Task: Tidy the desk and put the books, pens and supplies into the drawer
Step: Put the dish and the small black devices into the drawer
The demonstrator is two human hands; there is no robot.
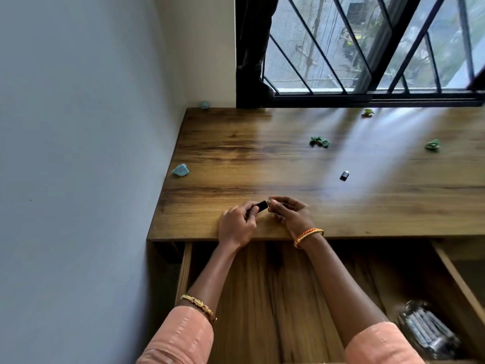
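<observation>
Over the front edge of the wooden desk (262, 153), my left hand (237, 225) grips a small black block (262, 205) between curled fingers. My right hand (291, 212) is at the block's other end, fingertips pinched together against it. What those fingertips hold is too small to tell. A second small black piece with a silver end (344, 175) lies on the desk farther right. Below the desk edge the drawer (262, 298) is pulled out under my forearms. A clear holder of pens (426, 329) lies on its side in the drawer's right part.
Crumpled green and teal scraps lie scattered on the desk: one at the left edge (180, 170), one mid-desk (319, 141), one right (432, 145), one by the window (368, 112). A grey wall runs along the left. A barred window (367, 48) stands behind the desk.
</observation>
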